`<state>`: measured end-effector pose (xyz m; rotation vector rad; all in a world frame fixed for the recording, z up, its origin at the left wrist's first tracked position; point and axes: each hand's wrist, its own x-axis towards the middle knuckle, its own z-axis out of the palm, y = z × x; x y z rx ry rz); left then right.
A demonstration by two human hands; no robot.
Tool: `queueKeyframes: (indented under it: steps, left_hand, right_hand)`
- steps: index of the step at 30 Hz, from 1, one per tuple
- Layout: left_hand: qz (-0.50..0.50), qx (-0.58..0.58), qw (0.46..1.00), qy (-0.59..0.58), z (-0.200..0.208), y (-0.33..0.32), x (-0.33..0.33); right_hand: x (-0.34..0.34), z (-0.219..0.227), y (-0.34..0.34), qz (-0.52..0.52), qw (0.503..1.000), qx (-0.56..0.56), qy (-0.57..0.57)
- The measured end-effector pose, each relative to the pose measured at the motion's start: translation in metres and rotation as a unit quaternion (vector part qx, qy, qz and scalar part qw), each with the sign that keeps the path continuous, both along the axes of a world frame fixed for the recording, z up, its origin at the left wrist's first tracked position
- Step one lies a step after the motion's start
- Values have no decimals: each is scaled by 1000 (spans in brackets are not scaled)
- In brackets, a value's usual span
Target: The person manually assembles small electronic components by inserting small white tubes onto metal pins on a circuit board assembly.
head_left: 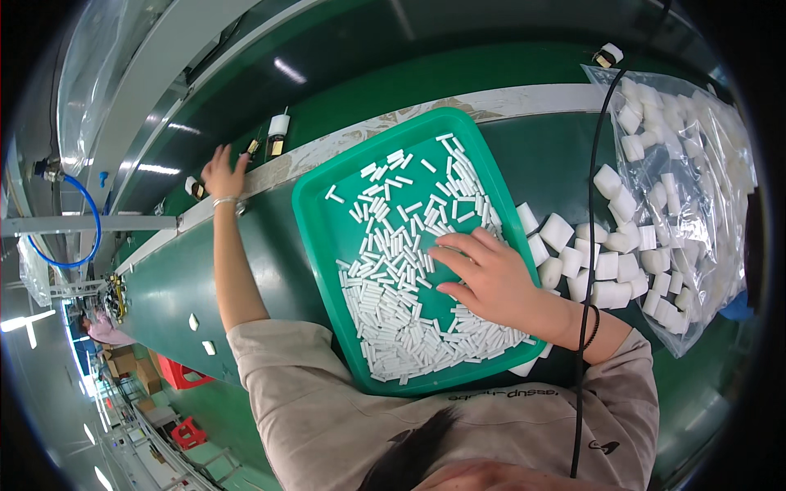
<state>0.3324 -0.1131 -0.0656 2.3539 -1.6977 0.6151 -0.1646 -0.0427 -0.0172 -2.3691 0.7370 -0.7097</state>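
Note:
My left hand (223, 175) reaches out over the rail by the far belt, its fingers apart. Close beside its thumb lies a small black-and-gold component (253, 148) with thin leads. Another component with a white cap (277, 133) stands just to the right, and a third component (194, 187) sits to the left of the hand. My right hand (491, 274) is over the green tray (309, 221), fingers spread and low among many short white sticks (393, 245). Its thumb and forefinger are apart, with no stick visible between them.
Chunky white foam blocks (606, 266) lie right of the tray, beside a clear plastic bag (696, 188) full of more. A black cable (596, 180) hangs across the right side. Two white pieces (193, 322) rest on the left worktop. Another component (607, 56) lies far right.

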Motion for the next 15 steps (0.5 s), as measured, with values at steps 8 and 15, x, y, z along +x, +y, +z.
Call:
queueKeyframes:
  steps: [8,15]
  left_hand:
    - [45,-191,971,139,34,-5,-40]
    - [-155,-213,634,727,69,24,-212]
  right_hand:
    - [-2,-17,10,54,994,-78,52]
    - [-3,-5,2,-115,980,-164,7]
